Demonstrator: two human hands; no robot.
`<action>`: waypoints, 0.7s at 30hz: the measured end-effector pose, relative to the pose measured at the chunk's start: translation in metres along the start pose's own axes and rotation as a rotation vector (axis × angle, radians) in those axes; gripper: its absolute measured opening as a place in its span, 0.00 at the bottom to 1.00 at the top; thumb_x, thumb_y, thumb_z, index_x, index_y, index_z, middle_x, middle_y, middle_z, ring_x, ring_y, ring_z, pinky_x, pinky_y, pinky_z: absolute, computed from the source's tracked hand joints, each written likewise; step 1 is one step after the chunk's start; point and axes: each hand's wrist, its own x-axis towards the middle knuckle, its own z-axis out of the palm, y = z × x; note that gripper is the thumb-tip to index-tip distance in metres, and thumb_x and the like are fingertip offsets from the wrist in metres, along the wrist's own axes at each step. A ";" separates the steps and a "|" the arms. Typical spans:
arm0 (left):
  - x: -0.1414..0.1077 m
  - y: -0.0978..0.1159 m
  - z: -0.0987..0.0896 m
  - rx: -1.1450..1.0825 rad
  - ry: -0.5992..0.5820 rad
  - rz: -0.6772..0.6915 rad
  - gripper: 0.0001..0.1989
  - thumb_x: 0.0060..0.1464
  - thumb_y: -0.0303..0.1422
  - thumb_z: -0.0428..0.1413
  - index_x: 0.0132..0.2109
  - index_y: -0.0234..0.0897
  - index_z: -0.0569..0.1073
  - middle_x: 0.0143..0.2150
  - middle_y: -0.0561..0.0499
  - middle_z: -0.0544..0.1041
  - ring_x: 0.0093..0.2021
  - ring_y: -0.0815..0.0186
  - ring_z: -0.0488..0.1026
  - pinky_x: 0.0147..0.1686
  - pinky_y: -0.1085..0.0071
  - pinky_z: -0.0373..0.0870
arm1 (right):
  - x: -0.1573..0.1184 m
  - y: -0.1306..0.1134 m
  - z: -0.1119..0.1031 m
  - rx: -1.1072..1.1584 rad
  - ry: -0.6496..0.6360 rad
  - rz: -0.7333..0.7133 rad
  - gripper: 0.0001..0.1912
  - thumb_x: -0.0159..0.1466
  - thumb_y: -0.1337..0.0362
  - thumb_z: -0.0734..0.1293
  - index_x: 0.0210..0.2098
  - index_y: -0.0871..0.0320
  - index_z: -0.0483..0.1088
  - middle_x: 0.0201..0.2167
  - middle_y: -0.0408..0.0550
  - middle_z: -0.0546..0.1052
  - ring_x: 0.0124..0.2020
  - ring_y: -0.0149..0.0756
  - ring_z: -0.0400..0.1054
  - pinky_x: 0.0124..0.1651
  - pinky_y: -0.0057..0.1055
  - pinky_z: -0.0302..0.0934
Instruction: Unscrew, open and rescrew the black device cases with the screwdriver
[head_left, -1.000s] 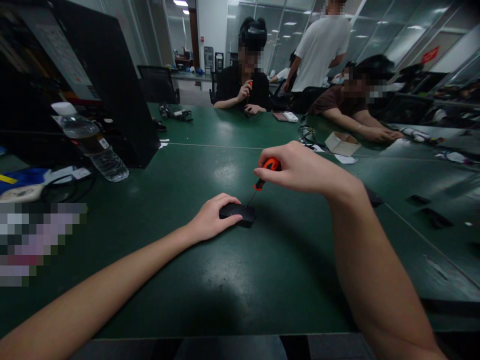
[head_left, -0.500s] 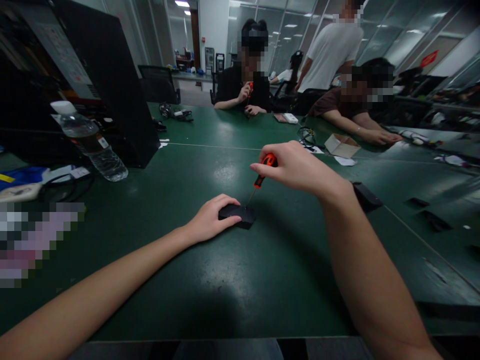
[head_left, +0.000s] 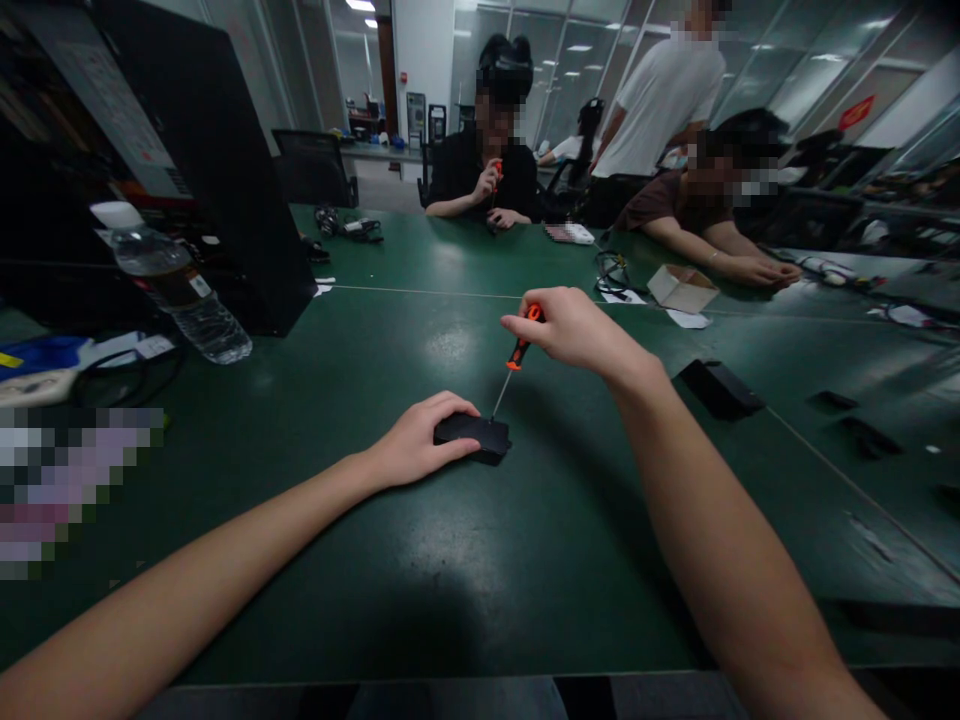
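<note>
A small black box-shaped case (head_left: 487, 436) lies on the green tabletop (head_left: 360, 580). My left hand (head_left: 420, 440) grips its left end between thumb and fingers and holds it against the table. Above and to the right, my right hand (head_left: 562, 325) is closed round the orange-and-black handle of a screwdriver (head_left: 517, 350). The thin shaft slants down to the left, and its tip meets the top of the case near the far edge. Any screw under the tip is too small to make out.
Another black case (head_left: 720, 388) and small black parts (head_left: 870, 438) lie to the right. Farther back stands an open cardboard box (head_left: 682, 290) near cables. On the left are a water bottle (head_left: 176, 285) and a large black cabinet (head_left: 225, 170). Co-workers sit across the table.
My right wrist and forearm have swung left, and the screwdriver handle has turned a little in my fingers. The case has barely shifted; the tip still rests on it.
</note>
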 end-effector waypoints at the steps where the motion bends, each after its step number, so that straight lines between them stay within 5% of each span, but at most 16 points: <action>1: 0.000 0.000 0.000 -0.002 -0.003 -0.001 0.14 0.61 0.39 0.62 0.52 0.40 0.75 0.51 0.46 0.77 0.51 0.56 0.74 0.52 0.61 0.69 | 0.000 -0.001 0.000 -0.007 0.004 -0.001 0.17 0.66 0.52 0.66 0.30 0.59 0.72 0.25 0.46 0.74 0.27 0.33 0.63 0.32 0.30 0.50; 5: 0.000 -0.001 0.001 -0.001 -0.002 0.014 0.15 0.61 0.40 0.62 0.53 0.40 0.75 0.51 0.46 0.77 0.52 0.57 0.74 0.53 0.61 0.69 | -0.009 -0.012 -0.011 -0.010 -0.015 -0.128 0.15 0.67 0.53 0.65 0.33 0.58 0.72 0.27 0.46 0.75 0.27 0.33 0.63 0.32 0.30 0.51; 13: 0.002 -0.011 -0.014 -0.046 -0.095 -0.043 0.26 0.55 0.42 0.66 0.58 0.40 0.74 0.54 0.45 0.79 0.52 0.54 0.77 0.52 0.61 0.71 | -0.043 -0.048 -0.049 0.027 -0.303 -0.380 0.06 0.60 0.67 0.69 0.38 0.56 0.76 0.32 0.43 0.79 0.31 0.33 0.69 0.35 0.29 0.56; 17: 0.002 -0.012 -0.019 -0.054 -0.112 -0.083 0.24 0.54 0.45 0.65 0.55 0.40 0.77 0.47 0.48 0.81 0.44 0.57 0.78 0.44 0.65 0.71 | -0.043 -0.053 -0.043 -0.036 -0.216 -0.338 0.06 0.65 0.64 0.67 0.36 0.57 0.77 0.30 0.44 0.79 0.31 0.34 0.70 0.35 0.31 0.56; 21: 0.002 -0.011 -0.018 -0.052 -0.098 -0.095 0.24 0.54 0.45 0.66 0.54 0.40 0.77 0.47 0.48 0.81 0.44 0.57 0.78 0.44 0.65 0.71 | -0.040 -0.050 -0.036 -0.010 -0.166 -0.428 0.16 0.60 0.71 0.67 0.47 0.57 0.76 0.43 0.50 0.80 0.41 0.38 0.72 0.42 0.31 0.59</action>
